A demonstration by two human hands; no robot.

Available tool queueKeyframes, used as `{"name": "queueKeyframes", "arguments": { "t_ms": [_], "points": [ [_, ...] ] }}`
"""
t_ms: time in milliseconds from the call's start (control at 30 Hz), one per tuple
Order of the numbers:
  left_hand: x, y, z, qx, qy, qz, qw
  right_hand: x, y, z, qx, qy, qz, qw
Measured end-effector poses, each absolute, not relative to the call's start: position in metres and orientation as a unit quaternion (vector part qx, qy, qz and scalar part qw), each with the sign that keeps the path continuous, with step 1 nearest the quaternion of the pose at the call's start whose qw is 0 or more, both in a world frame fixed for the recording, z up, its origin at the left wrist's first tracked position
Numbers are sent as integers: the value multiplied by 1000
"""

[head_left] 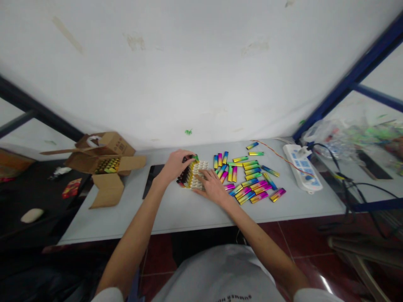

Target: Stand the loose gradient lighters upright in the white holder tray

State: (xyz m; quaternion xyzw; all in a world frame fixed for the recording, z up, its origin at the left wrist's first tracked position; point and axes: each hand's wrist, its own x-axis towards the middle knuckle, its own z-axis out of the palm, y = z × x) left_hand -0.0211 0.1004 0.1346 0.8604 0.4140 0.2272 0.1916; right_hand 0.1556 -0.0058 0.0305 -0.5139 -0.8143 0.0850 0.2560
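Note:
A white, bumpy tray-like block [197,175] stands in the middle of the grey table, with dark and yellow pieces along its left side. At its upper left, my left hand [176,164] has its fingers closed on a small green-ended piece [195,158]. My right hand [211,184] rests on the block's right side with fingers spread. Many shiny sticks in yellow, blue, green and magenta [252,171] lie loose to the right of the hands. A flat black object [152,180] lies left of the block, partly behind my left forearm.
An open cardboard box [108,188] holding yellow pieces stands at the left of the table [189,216]. At the right lie a white power strip [302,167] and a thin orange wire. Blue frame bars [343,86] and plastic bags [327,136] are further right.

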Motion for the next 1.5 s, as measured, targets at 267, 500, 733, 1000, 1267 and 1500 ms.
{"name": "queueKeyframes", "arguments": {
  "t_ms": [267,500,733,1000,1267,1500],
  "points": [
    [-13,123,118,907,386,147,84,157,-1,29,-516,-822,64,233],
    [-16,132,105,904,396,133,90,157,0,34,-523,-815,67,238],
    [-13,133,105,912,371,124,125,157,1,34,-521,-818,72,233],
    [-15,132,92,903,380,143,137,155,0,35,-532,-815,71,219],
    [-12,134,92,918,362,115,113,156,1,37,-536,-817,76,199],
    [6,100,124,892,404,197,53,156,-3,50,-533,-813,93,216]
  ]
}}
